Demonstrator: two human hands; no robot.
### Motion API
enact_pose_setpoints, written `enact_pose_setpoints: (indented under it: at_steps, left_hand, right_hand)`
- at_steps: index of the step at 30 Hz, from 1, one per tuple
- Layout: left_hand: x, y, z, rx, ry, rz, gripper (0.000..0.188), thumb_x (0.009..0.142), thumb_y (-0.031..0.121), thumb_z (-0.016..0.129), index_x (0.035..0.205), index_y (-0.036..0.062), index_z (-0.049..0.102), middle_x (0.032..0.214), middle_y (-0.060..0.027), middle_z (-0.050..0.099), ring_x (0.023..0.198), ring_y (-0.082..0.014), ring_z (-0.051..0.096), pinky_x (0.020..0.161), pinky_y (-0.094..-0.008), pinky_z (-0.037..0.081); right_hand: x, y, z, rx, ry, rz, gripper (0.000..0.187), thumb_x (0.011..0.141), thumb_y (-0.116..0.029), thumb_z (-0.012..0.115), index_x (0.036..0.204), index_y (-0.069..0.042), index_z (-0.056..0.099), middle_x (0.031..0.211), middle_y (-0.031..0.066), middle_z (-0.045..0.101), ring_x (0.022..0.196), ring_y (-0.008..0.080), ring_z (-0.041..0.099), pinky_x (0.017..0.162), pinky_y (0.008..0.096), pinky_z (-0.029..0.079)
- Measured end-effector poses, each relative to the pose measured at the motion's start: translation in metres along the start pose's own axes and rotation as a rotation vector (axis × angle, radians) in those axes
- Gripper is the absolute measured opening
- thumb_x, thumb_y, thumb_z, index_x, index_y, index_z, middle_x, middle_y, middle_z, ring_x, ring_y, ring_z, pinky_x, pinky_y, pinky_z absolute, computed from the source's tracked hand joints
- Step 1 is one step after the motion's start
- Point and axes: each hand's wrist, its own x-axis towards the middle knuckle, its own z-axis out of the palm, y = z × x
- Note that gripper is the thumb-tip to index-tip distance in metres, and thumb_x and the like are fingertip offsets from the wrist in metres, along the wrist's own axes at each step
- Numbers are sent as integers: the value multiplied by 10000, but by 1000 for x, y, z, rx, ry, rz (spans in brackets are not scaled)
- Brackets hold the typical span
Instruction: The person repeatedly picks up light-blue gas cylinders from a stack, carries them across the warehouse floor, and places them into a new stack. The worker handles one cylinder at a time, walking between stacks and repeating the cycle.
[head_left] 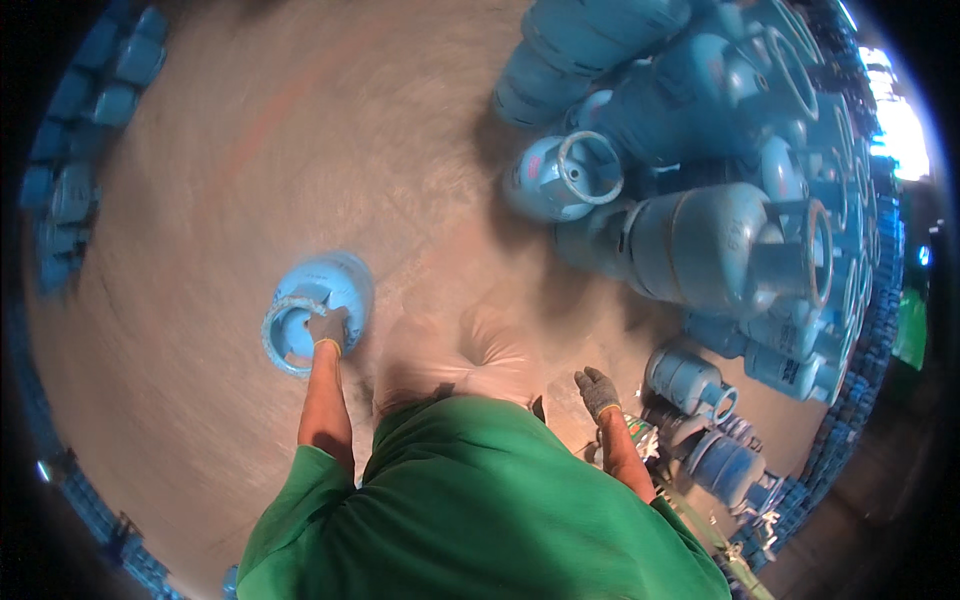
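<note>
A light blue gas cylinder (345, 280) is on the floor to my left, its round collar ring tipped toward me. My left hand (327, 327), in a grey work glove, is closed on the cylinder's collar; the fingertips are partly hidden inside it. On the other side of my legs hangs my right hand (597, 391), also gloved, with nothing in it and its fingers stretched out. Nearest to that hand lies a small grey-blue gas cylinder (686, 380), apart from it.
Stacked blue gas cylinders (690, 240) rise at the right, with one upright cylinder (560, 180) at their edge. More cylinders (85, 150) stand at the far left. Darker blue cylinders (725, 465) and a strap (720, 540) lie at lower right. Brown concrete floor (200, 420) spreads around me.
</note>
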Motion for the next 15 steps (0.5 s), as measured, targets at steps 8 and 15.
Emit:
enact_pose_setpoints:
  at_steps: [8,15]
  left_hand:
    - [25,-158,-111,-401,127,-486,469,858,276,816,1178,-62,769,1020,-100,760,889,-229,731,762,-409,578]
    - [-113,-214,-32,-69,225,-246,621,954,384,811,1449,32,685,1331,-185,759,1238,-284,720,1021,-398,559]
  right_hand:
    - [78,-103,-41,-292,-180,39,683,1049,-407,719,1522,72,599,1479,290,681,1387,365,664,1183,401,493]
    - [208,-291,-81,-829,123,-537,898,973,-463,794,1640,35,457,1643,277,538,1501,421,534,1240,449,422]
